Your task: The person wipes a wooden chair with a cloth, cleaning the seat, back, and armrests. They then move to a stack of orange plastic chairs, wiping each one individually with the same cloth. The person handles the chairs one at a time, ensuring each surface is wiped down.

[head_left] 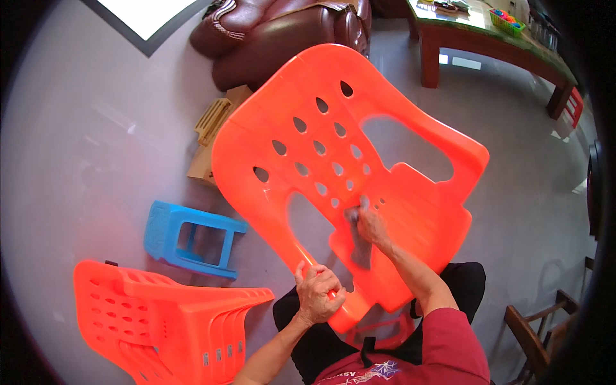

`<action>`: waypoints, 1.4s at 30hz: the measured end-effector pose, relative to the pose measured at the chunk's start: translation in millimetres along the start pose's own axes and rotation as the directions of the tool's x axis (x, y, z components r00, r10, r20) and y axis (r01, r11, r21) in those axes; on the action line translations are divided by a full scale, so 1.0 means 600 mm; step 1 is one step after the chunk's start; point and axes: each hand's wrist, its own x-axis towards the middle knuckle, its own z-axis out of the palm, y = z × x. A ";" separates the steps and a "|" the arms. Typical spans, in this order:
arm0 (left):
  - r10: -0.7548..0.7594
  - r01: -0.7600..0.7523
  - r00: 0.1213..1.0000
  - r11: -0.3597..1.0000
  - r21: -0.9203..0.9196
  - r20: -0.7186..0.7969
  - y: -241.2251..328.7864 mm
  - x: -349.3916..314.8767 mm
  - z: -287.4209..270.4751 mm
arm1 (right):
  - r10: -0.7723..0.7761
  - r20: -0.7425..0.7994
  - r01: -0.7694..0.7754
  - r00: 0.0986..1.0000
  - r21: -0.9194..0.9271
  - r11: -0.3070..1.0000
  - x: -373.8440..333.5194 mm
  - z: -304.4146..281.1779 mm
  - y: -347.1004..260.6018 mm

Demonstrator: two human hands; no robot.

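An orange plastic armchair (247,138) with drop-shaped holes in its backrest stands tilted in front of me, its back away from me and its seat toward my lap. My left hand (319,294) is wrapped round the front end of its left armrest. A grey cloth (360,247) is bunched in my right hand (371,226), pressed where the seat meets the backrest. The cloth's loose end hangs down over the seat. The right hand's fingertips are slightly blurred and partly hidden.
Several stacked orange chairs (186,314) lie at the lower left, near a blue plastic stool (192,239). Beyond are a cardboard box (202,163), a brown leather sofa (282,45) and a wooden table (497,48). A dark wooden chair (536,333) stands at the right.
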 end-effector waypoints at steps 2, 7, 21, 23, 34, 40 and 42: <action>-0.002 0.002 1.000 1.000 -0.005 0.012 -0.002 -0.002 -0.003 | -0.019 -0.215 0.045 0.976 0.116 0.992 0.046 -0.028 -0.035; 0.036 -0.035 0.999 0.999 -0.024 0.033 0.010 0.015 0.000 | 0.138 -0.308 -0.113 0.941 0.096 0.989 0.115 -0.001 -0.027; 0.022 -0.022 1.000 1.000 -0.005 0.013 0.003 0.012 -0.004 | 0.280 0.155 -0.244 0.947 0.917 0.315 0.112 0.053 -0.017; 0.020 -0.020 0.999 1.000 -0.008 0.029 0.008 0.015 -0.004 | 0.260 -0.015 -0.185 0.965 0.663 0.726 0.112 0.064 0.002; 0.007 -0.007 0.999 1.000 -0.011 0.036 0.005 0.017 -0.006 | -0.173 -0.130 0.117 0.976 -0.352 0.928 0.051 0.018 0.044; -0.006 0.008 0.998 0.999 -0.035 0.059 0.010 0.018 -0.009 | 0.252 -0.211 -0.266 0.944 -0.037 0.963 0.058 -0.005 0.070; -0.014 0.015 0.998 1.000 -0.026 0.059 0.008 0.019 -0.011 | 0.147 -0.443 -0.129 0.884 0.072 0.989 0.106 -0.026 0.047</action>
